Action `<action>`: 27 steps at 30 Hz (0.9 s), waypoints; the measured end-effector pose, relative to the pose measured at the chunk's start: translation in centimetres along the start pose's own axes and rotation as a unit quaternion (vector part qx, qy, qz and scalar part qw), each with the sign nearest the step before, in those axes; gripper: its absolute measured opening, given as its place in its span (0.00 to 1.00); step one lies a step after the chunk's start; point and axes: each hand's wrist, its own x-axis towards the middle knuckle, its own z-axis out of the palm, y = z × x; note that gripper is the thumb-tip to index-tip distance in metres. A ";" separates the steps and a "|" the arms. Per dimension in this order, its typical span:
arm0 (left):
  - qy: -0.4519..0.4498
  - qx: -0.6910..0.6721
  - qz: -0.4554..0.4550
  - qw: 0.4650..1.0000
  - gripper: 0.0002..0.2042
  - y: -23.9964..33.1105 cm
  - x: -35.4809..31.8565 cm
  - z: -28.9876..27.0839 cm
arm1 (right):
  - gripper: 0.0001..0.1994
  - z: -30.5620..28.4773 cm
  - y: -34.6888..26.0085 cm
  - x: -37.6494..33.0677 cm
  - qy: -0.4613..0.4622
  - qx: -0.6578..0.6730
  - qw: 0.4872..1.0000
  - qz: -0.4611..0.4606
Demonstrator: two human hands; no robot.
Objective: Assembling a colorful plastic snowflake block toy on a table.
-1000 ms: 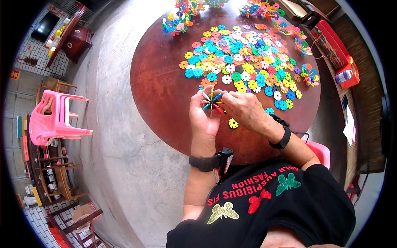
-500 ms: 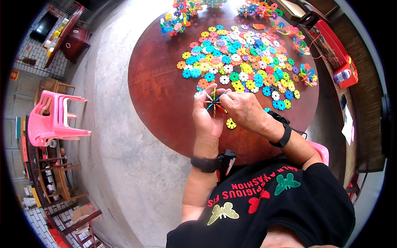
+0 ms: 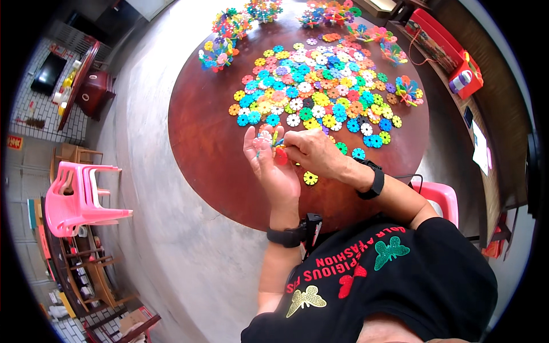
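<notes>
A home: concrete floor, round wooden table [image 3: 211, 148], pink plastic chairs [image 3: 77, 197]

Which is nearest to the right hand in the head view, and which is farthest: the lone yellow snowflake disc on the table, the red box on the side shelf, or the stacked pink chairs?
From the right hand:
1. Yellow snowflake disc, on the round table just below the hand.
2. Red box, up on the shelf at the right.
3. Stacked pink chairs, on the floor far left.

1 head-worn fisheye view, looking steeply down, close over round table [image 3: 206, 143] and hands.
</notes>
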 end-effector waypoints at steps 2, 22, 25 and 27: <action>0.010 0.018 -0.040 0.999 0.19 0.3 0.2 0.0 | 0.07 -0.3 0.1 -0.3 -0.037 0.022 0.998 0.034; -0.007 -0.197 -0.275 0.941 0.26 0.9 1.1 -2.5 | 0.13 -8.1 9.9 -0.6 -0.052 -0.328 0.939 0.088; -0.001 -0.208 -0.268 0.941 0.26 1.0 1.0 -2.2 | 0.09 -8.0 10.6 -1.1 -0.047 -0.319 0.941 0.100; 0.004 -0.219 -0.270 0.938 0.26 1.1 1.1 -2.1 | 0.09 -8.1 10.3 -0.9 -0.046 -0.308 0.945 0.099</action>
